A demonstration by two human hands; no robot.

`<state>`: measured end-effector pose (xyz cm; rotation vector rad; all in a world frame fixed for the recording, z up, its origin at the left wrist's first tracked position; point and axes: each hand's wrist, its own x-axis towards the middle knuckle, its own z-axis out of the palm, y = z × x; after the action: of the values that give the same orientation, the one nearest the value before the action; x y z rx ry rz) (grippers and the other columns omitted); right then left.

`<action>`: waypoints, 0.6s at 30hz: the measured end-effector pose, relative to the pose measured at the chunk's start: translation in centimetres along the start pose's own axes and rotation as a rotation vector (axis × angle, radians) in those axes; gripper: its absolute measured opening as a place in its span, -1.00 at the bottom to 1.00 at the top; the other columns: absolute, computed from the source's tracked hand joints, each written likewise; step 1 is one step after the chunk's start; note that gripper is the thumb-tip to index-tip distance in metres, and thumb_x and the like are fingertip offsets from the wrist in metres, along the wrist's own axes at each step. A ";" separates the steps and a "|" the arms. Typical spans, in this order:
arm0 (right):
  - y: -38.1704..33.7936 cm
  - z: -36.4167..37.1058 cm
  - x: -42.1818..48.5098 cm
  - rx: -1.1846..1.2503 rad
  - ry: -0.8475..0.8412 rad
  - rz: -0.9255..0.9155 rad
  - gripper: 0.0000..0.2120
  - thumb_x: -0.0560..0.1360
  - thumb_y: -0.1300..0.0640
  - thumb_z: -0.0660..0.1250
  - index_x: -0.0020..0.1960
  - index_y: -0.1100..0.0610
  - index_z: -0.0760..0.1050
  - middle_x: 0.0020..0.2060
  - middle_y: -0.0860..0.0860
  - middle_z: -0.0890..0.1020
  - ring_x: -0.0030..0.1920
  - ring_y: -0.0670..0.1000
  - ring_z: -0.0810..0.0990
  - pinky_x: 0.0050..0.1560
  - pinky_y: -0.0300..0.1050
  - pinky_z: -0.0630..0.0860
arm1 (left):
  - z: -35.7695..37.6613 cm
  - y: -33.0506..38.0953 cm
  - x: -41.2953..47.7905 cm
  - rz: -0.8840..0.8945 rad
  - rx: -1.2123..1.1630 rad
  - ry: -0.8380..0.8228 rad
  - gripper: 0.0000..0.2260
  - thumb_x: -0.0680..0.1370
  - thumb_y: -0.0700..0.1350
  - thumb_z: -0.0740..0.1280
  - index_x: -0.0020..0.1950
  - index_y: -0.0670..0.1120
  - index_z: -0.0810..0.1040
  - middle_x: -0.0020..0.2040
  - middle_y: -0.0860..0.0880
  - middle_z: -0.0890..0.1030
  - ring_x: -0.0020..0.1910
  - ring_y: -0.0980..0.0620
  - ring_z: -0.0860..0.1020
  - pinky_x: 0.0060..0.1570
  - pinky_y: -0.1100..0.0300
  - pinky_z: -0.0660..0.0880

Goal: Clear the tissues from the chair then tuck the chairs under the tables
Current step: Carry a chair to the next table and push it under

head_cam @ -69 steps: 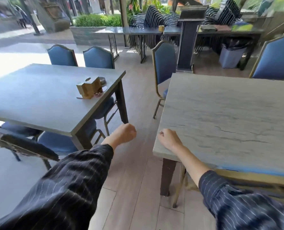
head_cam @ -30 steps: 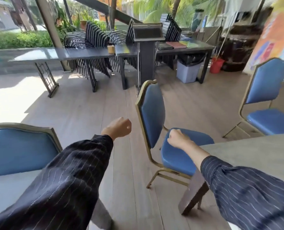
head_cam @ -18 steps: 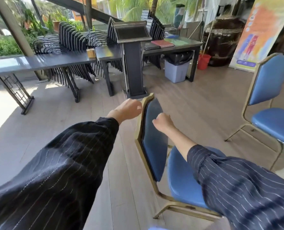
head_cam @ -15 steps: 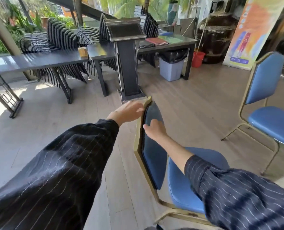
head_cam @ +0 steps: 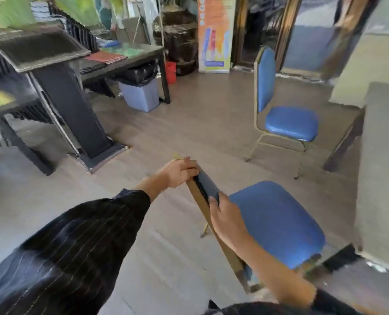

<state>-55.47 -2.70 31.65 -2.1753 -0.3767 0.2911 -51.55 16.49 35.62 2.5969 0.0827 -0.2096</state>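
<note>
1. Gripping the top rail of the near blue chair (head_cam: 277, 221), the left hand (head_cam: 177, 172) has its grip curled tight over the gold-framed backrest's far corner.
2. The right hand (head_cam: 226, 218) lies on the same backrest nearer the camera, its grip closed over the edge, thumb on the blue padding.
3. That chair stands on the wooden floor (head_cam: 189, 128), its seat facing right toward the grey counter (head_cam: 381, 178); the seat's front edge sits just beside the counter, not under it.
4. A second blue chair (head_cam: 289, 123) stands farther back, also beside the counter and turned sideways.
5. Its seat shows no tissues; the picture is blurred.
6. A dark lectern (head_cam: 59, 87) and a pale bin (head_cam: 141, 96) stand at left.
</note>
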 end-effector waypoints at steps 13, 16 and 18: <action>-4.0 4.3 -2.4 -0.615 0.602 0.459 -0.54 0.62 -0.01 -0.16 -0.19 0.10 0.43 -0.29 0.05 0.59 -0.24 0.14 0.60 -0.36 -0.11 0.26 | 0.4 -4.0 4.8 0.567 -0.079 0.075 -0.71 0.40 0.12 0.13 -0.27 -0.10 0.39 -0.33 -0.01 0.52 -0.31 -0.03 0.49 -0.28 0.00 0.47; -4.3 4.9 -2.0 -0.717 0.736 0.424 -0.61 0.56 0.01 -0.05 -0.41 0.02 0.27 -0.59 0.01 0.45 -0.59 0.08 0.47 -0.56 -0.22 0.12 | 1.0 -5.1 5.4 0.606 -0.177 0.117 -0.74 0.42 0.11 0.15 -0.28 -0.08 0.39 -0.33 0.00 0.52 -0.30 -0.01 0.49 -0.30 0.03 0.46; -4.4 5.1 -1.8 -0.716 0.821 0.398 -0.65 0.55 0.02 0.01 -0.41 0.02 0.17 -0.62 -0.03 0.36 -0.64 0.06 0.36 -0.57 -0.26 0.06 | 0.9 -5.4 5.8 0.649 -0.198 0.114 -0.73 0.43 0.13 0.16 -0.28 -0.06 0.41 -0.30 0.02 0.55 -0.29 0.01 0.50 -0.31 0.06 0.45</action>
<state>-59.54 2.89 32.36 -2.8116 0.4982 -0.6168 -46.49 20.76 31.19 2.2964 -0.6545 0.1737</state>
